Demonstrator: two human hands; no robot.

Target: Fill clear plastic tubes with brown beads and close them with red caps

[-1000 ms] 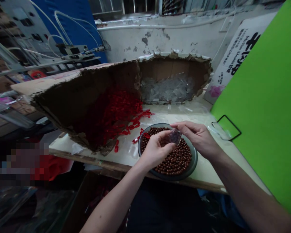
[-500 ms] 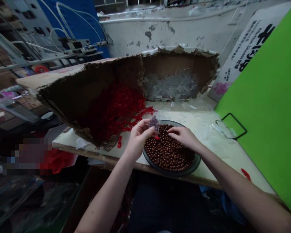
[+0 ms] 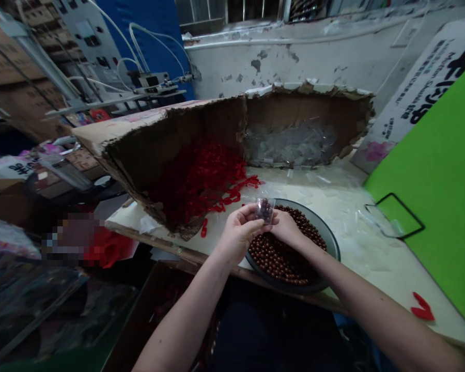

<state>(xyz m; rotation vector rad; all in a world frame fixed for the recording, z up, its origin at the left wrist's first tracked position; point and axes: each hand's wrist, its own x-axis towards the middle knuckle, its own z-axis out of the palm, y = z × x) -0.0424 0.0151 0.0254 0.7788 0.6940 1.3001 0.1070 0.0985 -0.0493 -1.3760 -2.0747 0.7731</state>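
Note:
A dark round bowl [image 3: 330, 243] full of brown beads [image 3: 282, 256] sits at the near edge of the table. My left hand [image 3: 238, 232] pinches a small clear plastic case [image 3: 264, 209] with a few brown beads inside, held above the bowl's left rim. My right hand [image 3: 284, 227] is closed just to its right, its fingertips meeting the left hand at the case, over the beads.
A torn cardboard box [image 3: 147, 155] lies on its side behind the bowl, with red plastic pieces [image 3: 205, 178] spilling from the left half and clear cases [image 3: 290, 144] in the right. A green board [image 3: 437, 181] stands at right. One red piece [image 3: 422, 310] lies near the front edge.
My right hand left the beads and came up to the case in my left hand. The case shifted slightly right, over the bowl's rim.

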